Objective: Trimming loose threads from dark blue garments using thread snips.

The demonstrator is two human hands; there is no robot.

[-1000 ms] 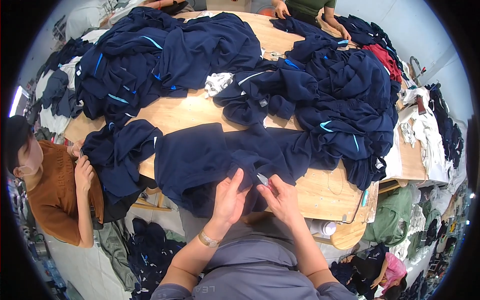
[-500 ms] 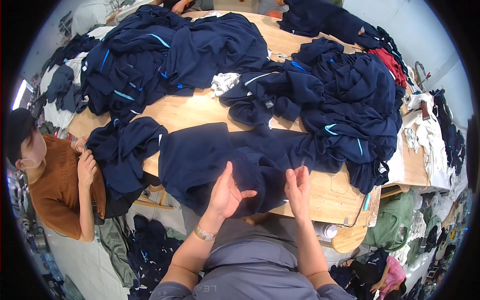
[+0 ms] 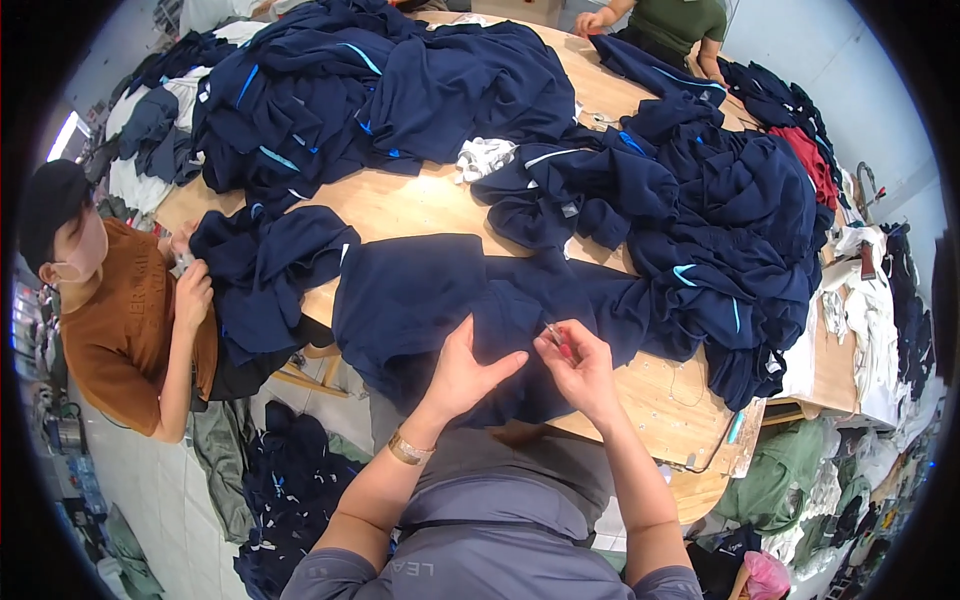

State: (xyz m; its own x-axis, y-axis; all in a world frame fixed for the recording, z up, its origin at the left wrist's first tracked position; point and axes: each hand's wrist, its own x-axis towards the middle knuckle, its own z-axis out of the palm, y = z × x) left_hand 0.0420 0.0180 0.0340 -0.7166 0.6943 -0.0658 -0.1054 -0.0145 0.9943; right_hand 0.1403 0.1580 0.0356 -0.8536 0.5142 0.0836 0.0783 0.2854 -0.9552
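A dark navy garment [image 3: 410, 300] lies spread over the near edge of the table in front of me. My left hand [image 3: 462, 376] is over it, thumb and fingers apart, with nothing in the palm. Closed at the fingertips, my right hand [image 3: 588, 380] holds a small tool [image 3: 564, 349] with a red part and a thin pale tip. Its exact kind is too small to make out. The tip points away from me, up and to the left, above the cloth.
Large heaps of navy garments [image 3: 470, 95] with light-blue trims cover the far side and right [image 3: 740, 220] of the wooden table [image 3: 410, 205]. A masked co-worker [image 3: 130, 310] handles navy cloth at left; another person [image 3: 675, 25] stands at the far side. A turquoise-handled tool [image 3: 736, 427] lies near the right corner.
My right hand has moved up and left, closer to the left hand, and the red part of its tool now shows. The far person in green has come into view.
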